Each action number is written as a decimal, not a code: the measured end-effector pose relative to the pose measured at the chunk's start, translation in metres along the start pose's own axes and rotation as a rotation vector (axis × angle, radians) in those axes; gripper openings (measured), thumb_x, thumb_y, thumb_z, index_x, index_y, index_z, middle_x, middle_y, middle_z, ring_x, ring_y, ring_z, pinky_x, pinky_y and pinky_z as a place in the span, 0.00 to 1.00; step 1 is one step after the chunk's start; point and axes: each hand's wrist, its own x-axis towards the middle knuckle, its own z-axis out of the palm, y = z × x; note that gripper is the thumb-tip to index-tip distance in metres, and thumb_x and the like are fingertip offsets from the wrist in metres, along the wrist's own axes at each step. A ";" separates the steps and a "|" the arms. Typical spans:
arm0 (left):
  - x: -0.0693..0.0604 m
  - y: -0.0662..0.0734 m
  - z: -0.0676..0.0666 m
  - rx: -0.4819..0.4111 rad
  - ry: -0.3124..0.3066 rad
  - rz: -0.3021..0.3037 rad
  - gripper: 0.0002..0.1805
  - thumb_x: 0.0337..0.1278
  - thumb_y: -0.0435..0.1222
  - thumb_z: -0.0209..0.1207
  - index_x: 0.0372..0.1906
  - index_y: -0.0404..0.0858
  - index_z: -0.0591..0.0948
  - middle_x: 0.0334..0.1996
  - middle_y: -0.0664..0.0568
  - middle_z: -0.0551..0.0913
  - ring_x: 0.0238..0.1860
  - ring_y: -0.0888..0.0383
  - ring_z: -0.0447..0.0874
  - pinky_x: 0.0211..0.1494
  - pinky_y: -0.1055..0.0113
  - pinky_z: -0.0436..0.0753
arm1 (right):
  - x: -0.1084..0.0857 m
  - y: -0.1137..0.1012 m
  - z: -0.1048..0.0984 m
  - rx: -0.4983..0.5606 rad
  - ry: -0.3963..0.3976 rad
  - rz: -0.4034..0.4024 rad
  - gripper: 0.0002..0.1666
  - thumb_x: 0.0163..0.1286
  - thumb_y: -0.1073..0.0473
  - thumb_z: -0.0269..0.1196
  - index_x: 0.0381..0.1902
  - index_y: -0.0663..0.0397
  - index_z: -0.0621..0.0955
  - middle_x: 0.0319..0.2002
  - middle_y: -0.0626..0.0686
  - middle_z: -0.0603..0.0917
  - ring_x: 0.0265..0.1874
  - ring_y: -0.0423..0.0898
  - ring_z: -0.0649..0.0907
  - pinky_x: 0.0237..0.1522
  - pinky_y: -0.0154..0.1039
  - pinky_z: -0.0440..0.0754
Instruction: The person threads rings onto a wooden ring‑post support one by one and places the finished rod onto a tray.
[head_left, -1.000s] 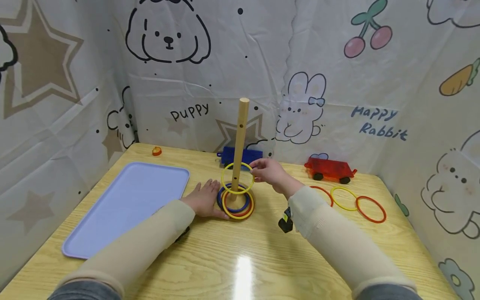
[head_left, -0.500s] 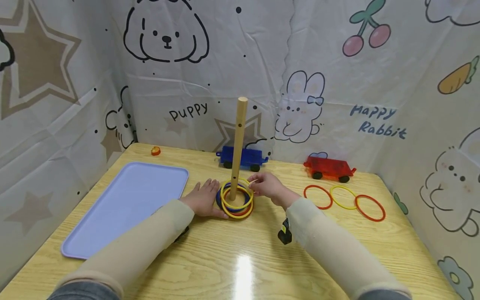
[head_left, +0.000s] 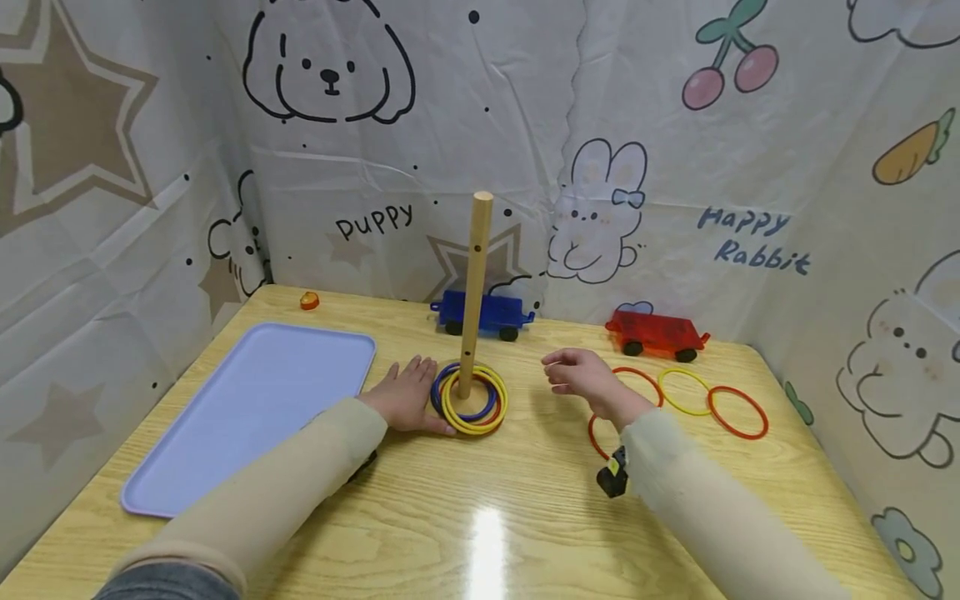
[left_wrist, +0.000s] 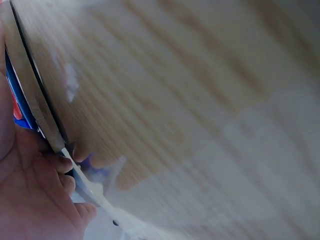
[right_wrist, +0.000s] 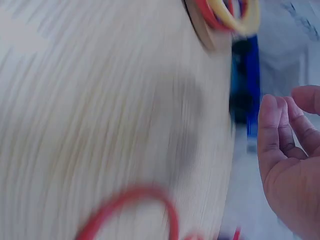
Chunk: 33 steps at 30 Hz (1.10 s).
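Note:
A wooden post (head_left: 475, 292) stands upright with blue, red and yellow rings (head_left: 495, 422) stacked around its foot. My left hand (head_left: 407, 398) rests at the left side of the base, fingers spread, thumb near the lower edge of the rings. To the right of the post, my right hand (head_left: 587, 382) is in the air above the table with relaxed fingers and nothing in them. In the right wrist view this hand (right_wrist: 295, 150) is empty too, and the stacked rings (right_wrist: 240, 22) show at the top.
A lavender tray (head_left: 247, 417) lies on the left. Behind the post stands a blue cart (head_left: 498, 314), with a red cart (head_left: 656, 333) further right. Several loose rings, among them a yellow ring (head_left: 683, 373) and a red ring (head_left: 765, 414), lie at the right. A small orange object (head_left: 309, 300) sits at the back left.
The yellow ring that my right hand held around the post has come down onto the stack. My right hand has let go of it and moved right. The left hand has stayed beside the base.

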 end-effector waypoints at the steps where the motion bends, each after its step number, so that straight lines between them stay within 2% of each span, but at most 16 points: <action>1: 0.000 0.000 0.000 -0.004 0.002 0.003 0.64 0.59 0.65 0.65 0.81 0.25 0.50 0.81 0.32 0.49 0.81 0.38 0.42 0.79 0.39 0.46 | -0.004 0.005 -0.010 0.010 0.014 0.003 0.23 0.79 0.65 0.55 0.66 0.77 0.72 0.61 0.71 0.75 0.56 0.61 0.79 0.54 0.43 0.84; 5: 0.001 -0.001 0.000 0.009 -0.010 -0.003 0.64 0.60 0.66 0.64 0.81 0.26 0.48 0.81 0.33 0.47 0.82 0.39 0.39 0.79 0.39 0.45 | -0.026 0.027 -0.049 0.027 0.052 0.016 0.26 0.82 0.62 0.54 0.69 0.77 0.69 0.66 0.72 0.71 0.58 0.60 0.79 0.58 0.44 0.82; 8: 0.001 -0.003 0.001 0.020 -0.020 -0.010 0.65 0.61 0.66 0.63 0.82 0.27 0.46 0.82 0.34 0.45 0.82 0.40 0.38 0.80 0.40 0.43 | -0.041 0.044 -0.074 0.038 0.079 0.016 0.28 0.83 0.60 0.54 0.70 0.77 0.67 0.66 0.71 0.72 0.56 0.53 0.81 0.57 0.43 0.83; 11: 0.000 -0.002 -0.001 0.001 -0.009 -0.002 0.64 0.60 0.65 0.65 0.81 0.25 0.48 0.81 0.32 0.47 0.82 0.38 0.39 0.79 0.39 0.44 | -0.052 0.061 -0.092 0.067 0.104 0.027 0.30 0.83 0.57 0.55 0.70 0.76 0.66 0.63 0.65 0.75 0.52 0.44 0.82 0.55 0.39 0.83; 17: -0.003 0.000 -0.004 -0.007 0.002 -0.004 0.64 0.59 0.65 0.65 0.81 0.24 0.50 0.81 0.32 0.49 0.81 0.38 0.42 0.79 0.38 0.46 | -0.065 0.093 -0.106 0.155 0.104 0.042 0.31 0.82 0.58 0.56 0.70 0.79 0.66 0.51 0.48 0.82 0.45 0.36 0.83 0.50 0.34 0.84; 22: -0.002 0.000 -0.001 -0.011 0.003 0.000 0.64 0.60 0.65 0.65 0.81 0.24 0.50 0.81 0.32 0.49 0.81 0.37 0.42 0.79 0.38 0.47 | -0.069 0.110 -0.104 0.156 0.115 0.037 0.28 0.81 0.61 0.58 0.67 0.80 0.69 0.46 0.43 0.83 0.43 0.34 0.83 0.47 0.31 0.84; 26: -0.001 0.000 0.000 -0.012 0.001 -0.001 0.64 0.59 0.65 0.65 0.81 0.25 0.50 0.81 0.32 0.49 0.81 0.38 0.42 0.79 0.38 0.46 | -0.070 0.111 -0.100 0.003 0.130 0.029 0.27 0.80 0.59 0.60 0.64 0.78 0.73 0.49 0.50 0.84 0.43 0.34 0.82 0.45 0.31 0.83; 30: -0.001 0.001 -0.001 -0.011 0.003 -0.002 0.64 0.59 0.65 0.65 0.81 0.24 0.50 0.81 0.32 0.49 0.81 0.38 0.42 0.79 0.38 0.46 | -0.071 0.104 -0.094 -0.279 0.148 0.004 0.23 0.76 0.58 0.65 0.57 0.73 0.79 0.48 0.56 0.84 0.42 0.42 0.81 0.43 0.36 0.80; 33: -0.002 0.002 -0.001 -0.012 0.006 0.001 0.64 0.59 0.65 0.65 0.80 0.24 0.50 0.80 0.31 0.49 0.81 0.37 0.42 0.79 0.38 0.47 | -0.070 0.100 -0.089 -0.450 0.175 -0.007 0.15 0.73 0.59 0.67 0.48 0.67 0.82 0.41 0.55 0.84 0.39 0.47 0.80 0.42 0.41 0.78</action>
